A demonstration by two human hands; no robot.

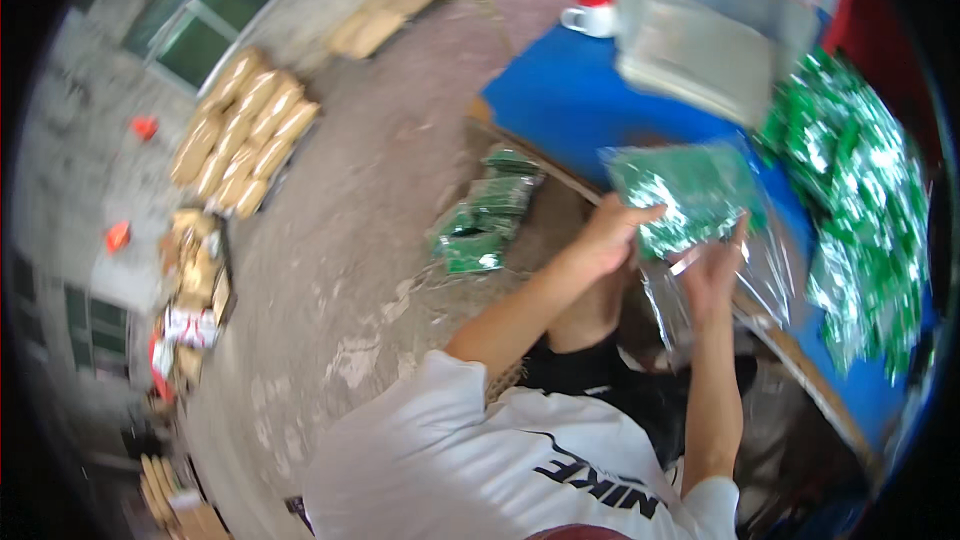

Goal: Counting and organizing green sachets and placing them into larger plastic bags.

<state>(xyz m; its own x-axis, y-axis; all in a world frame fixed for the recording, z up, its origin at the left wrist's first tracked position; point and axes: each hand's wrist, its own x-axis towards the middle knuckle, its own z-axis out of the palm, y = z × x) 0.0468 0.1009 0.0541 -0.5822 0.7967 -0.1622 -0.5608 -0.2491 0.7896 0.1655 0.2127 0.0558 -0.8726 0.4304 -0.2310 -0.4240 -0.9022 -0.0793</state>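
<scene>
A clear plastic bag of shiny green packets (688,190) is held up in front of me, at the edge of the blue-topped table. My left hand (612,232) grips its near left side, with the thumb lying over the top. My right hand (712,268) closes on its near right edge, fingers partly hidden underneath. Loose clear film (768,285) hangs from the bag on both sides of my right wrist. To the right, a large heap of loose green foil packets (850,180) lies on the table.
The blue table (570,90) carries a stack of clear plastic bags (695,55) and a red-and-white mug (592,15). Several filled green packs (485,215) lie on the floor left of the table. Brown sacks (245,135) and boxes line the far left wall.
</scene>
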